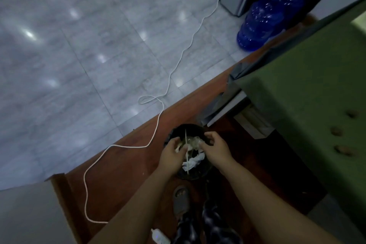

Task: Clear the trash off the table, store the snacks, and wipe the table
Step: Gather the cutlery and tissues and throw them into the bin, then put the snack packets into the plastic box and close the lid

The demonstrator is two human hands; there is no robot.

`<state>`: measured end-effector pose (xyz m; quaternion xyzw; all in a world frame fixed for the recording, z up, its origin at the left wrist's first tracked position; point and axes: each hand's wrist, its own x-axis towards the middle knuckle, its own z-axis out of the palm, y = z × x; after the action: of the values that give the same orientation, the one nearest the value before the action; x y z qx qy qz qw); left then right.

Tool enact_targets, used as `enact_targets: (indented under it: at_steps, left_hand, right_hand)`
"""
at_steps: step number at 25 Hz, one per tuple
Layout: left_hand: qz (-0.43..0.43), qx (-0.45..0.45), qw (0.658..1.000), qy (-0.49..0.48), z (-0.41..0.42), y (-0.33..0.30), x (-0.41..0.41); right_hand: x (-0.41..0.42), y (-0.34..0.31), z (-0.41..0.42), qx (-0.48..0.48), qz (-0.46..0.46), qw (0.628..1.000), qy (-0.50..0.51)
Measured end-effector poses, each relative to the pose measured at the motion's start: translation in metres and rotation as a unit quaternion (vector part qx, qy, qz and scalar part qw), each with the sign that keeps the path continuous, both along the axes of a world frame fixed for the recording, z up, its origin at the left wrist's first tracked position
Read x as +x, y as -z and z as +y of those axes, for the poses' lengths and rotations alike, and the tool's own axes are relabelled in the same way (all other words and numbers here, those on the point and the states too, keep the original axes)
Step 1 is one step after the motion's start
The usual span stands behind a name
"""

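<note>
A round black trash bin [195, 175] stands on the brown floor mat below me, holding crumpled white tissue [195, 161] and clear plastic wrap [193, 141]. Both my hands hover over its mouth. My left hand [172, 157] has curled fingers around a thin white stick [186, 144] and a bit of trash. My right hand [214, 148] pinches crumpled clear plastic at the bin's far right rim. What lies deeper in the bin is hidden by my hands.
A white cable [158, 118] snakes across the grey tiled floor onto the mat, ending near a power strip [160, 237]. A green upholstered sofa [309, 109] stands at right. Two blue water jugs [257, 23] sit at the back right. My slippered foot [181, 200] is below the bin.
</note>
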<state>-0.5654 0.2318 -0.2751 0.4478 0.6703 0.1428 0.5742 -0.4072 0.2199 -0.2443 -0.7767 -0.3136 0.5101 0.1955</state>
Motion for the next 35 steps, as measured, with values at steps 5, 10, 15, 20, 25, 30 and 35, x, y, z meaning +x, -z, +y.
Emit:
enact_targets:
  at_steps: [5, 10, 15, 20, 25, 30, 35]
  left_hand:
    - [-0.043, 0.048, 0.998, 0.009, 0.001, -0.102, 0.007]
    - [-0.086, 0.118, 0.989, 0.035, -0.001, -0.194, 0.033]
    - [-0.13, 0.176, 0.972, 0.082, -0.013, -0.264, 0.093]
    - [-0.158, 0.205, 0.96, 0.109, -0.039, -0.313, 0.176]
    - [-0.175, 0.217, 0.953, 0.116, -0.079, -0.334, 0.258]
    - [-0.18, 0.238, 0.945, 0.132, -0.112, -0.341, 0.325]
    - [-0.176, 0.254, 0.942, 0.128, -0.106, -0.354, 0.343]
  right_hand:
    - [0.012, -0.113, -0.013, 0.086, 0.02, 0.996, 0.03]
    - [0.043, -0.2, -0.039, 0.18, 0.026, 0.979, 0.092]
    - [0.092, -0.249, -0.073, 0.249, 0.061, 0.947, 0.193]
    - [0.175, -0.284, -0.119, 0.313, 0.034, 0.915, 0.251]
    - [0.271, -0.303, -0.198, 0.297, -0.004, 0.917, 0.266]
    - [0.343, -0.32, -0.246, 0.291, -0.018, 0.914, 0.283]
    - [0.367, -0.331, -0.233, 0.301, -0.016, 0.915, 0.269]
